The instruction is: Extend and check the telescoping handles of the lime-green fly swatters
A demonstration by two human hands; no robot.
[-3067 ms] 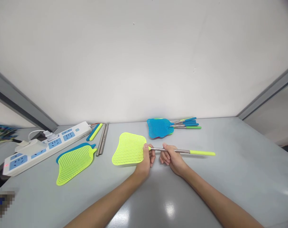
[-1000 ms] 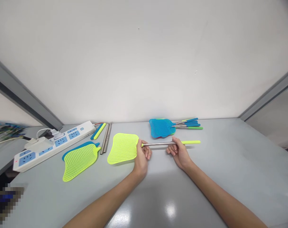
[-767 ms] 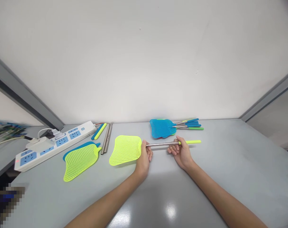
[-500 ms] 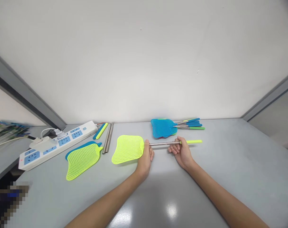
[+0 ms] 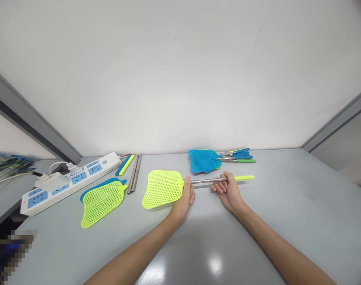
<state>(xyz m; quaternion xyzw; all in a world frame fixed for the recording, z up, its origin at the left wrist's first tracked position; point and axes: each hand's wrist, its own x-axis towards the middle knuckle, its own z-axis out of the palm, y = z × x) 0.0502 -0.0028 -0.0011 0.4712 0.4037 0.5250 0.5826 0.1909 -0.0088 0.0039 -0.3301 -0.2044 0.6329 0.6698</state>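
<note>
A fly swatter (image 5: 164, 189) with a yellow-green mesh head, a metal rod and a yellow-green handle lies level across both hands. My left hand (image 5: 184, 198) is closed round the rod right beside the mesh head. My right hand (image 5: 228, 192) grips it where the rod meets the handle, thumb on top and fingers curled beneath. Behind the hands lies a pile of fly swatters (image 5: 204, 160), blue heads uppermost, with blue and green handles pointing right. On the left, a loose yellow-green swatter head (image 5: 104, 204) partly covers a blue swatter head (image 5: 89, 188).
Two metal rods (image 5: 134, 174) lie near the wall (image 5: 180, 79), beside a yellow-green handle (image 5: 127, 165) and a blue handle (image 5: 122, 166). A white power strip (image 5: 101, 172) with plugs in it stretches along the left of the grey table (image 5: 287, 206).
The held fly swatter and my left hand have shifted slightly to the right. My right hand stays almost in place, its grip on the swatter unchanged.
</note>
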